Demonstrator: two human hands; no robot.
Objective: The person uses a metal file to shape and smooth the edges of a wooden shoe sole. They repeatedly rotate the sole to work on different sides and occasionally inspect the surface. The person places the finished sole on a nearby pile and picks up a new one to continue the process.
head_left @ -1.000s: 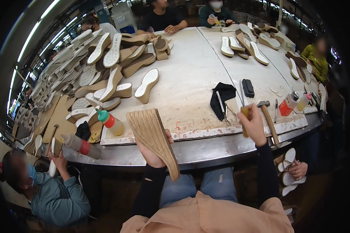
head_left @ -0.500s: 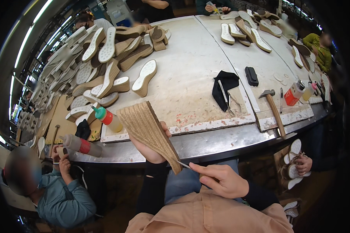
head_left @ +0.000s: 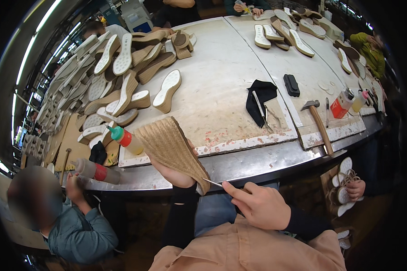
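A wedge shoe sole (head_left: 167,140) wrapped in tan woven rope is held up over the table's front edge, its thick end toward the table and its thin end toward me. My left hand (head_left: 178,175) is closed around it from behind and below, with some fingers hidden. My right hand (head_left: 262,207) grips a thin metal pointed tool (head_left: 215,183), index finger stretched along it; the handle is hidden in the palm. The tool's tip touches the sole's edge near the thin end. Just left of the sole stands a squeeze bottle (head_left: 126,139) with a green cap and yellowish contents.
Many wedge soles (head_left: 122,58) are heaped at the left. A black cloth (head_left: 262,101) with tweezers, a black case (head_left: 291,85), a hammer (head_left: 320,126) and a red-labelled bottle (head_left: 342,104) lie rightward. A co-worker (head_left: 77,221) sits at left; another person's hand (head_left: 355,189) holds a shoe at right.
The tool's tip has moved slightly up along the sole's edge, and my right hand has shifted a little right. The sole is tilted slightly differently. The co-worker at left has moved head and hands.
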